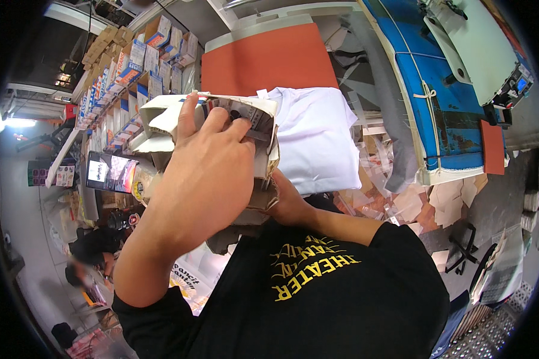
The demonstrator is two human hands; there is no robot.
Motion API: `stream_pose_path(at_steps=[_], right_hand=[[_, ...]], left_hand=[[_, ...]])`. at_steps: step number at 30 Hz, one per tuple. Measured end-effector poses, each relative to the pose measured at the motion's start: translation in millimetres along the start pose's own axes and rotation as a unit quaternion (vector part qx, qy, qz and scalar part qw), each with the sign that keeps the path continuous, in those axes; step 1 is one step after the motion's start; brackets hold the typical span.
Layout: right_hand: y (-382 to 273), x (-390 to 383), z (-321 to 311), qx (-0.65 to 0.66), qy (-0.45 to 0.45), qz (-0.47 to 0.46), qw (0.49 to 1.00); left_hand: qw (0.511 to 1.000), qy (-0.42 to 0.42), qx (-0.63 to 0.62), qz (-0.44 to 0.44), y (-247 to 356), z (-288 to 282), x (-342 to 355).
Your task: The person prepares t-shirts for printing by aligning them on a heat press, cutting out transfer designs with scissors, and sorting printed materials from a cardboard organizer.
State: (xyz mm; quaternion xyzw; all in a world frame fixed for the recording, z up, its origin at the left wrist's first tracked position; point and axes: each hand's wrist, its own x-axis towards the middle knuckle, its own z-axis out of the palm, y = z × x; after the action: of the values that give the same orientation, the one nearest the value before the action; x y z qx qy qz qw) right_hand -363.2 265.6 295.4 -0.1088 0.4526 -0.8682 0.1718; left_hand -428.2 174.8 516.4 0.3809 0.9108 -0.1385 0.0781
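Observation:
A worn white cardboard box (pixel 263 107) with torn edges is held up in front of my chest. My left hand (pixel 212 164) reaches over its open top. The index finger lies along the rim, while the other fingers bend down inside against dark printed cards or packets (pixel 254 119). Their tips are hidden, so what they pinch does not show. Low on the box's right side, my right hand (pixel 286 200) grips the torn cardboard, its fingers partly behind it. Just beyond the box lies a folded white T-shirt (pixel 317 134).
The shirt rests on an orange-red board (pixel 269 60). Shelves of small boxes (pixel 123 84) and a lit phone-like screen (pixel 111 172) stand left. At right is a blue-topped table (pixel 437 102) with a rope. Paper scraps (pixel 419 203) litter the floor. Another person (pixel 90 263) is at lower left.

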Motion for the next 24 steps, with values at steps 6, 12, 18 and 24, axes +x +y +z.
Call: stream_pose_path(at_steps=[6, 12, 18, 24], right_hand=[[-6, 1, 2, 0.004, 0.003, 0.018, 1.000], [-9, 1, 9, 0.018, -0.005, 0.015, 1.000], [-6, 2, 3, -0.028, 0.008, 0.005, 1.000], [-4, 2, 5, 0.002, 0.022, 0.031, 0.999]], left_hand=[[0.996, 0.031, -0.063, -0.047, -1, 5, 5], [0.992, 0.072, 0.053, -0.088, -3, 19, 11], [0.994, 0.053, 0.035, -0.085, -4, 18, 15], [0.997, 0.069, -0.014, -0.040, -19, 24, 10]])
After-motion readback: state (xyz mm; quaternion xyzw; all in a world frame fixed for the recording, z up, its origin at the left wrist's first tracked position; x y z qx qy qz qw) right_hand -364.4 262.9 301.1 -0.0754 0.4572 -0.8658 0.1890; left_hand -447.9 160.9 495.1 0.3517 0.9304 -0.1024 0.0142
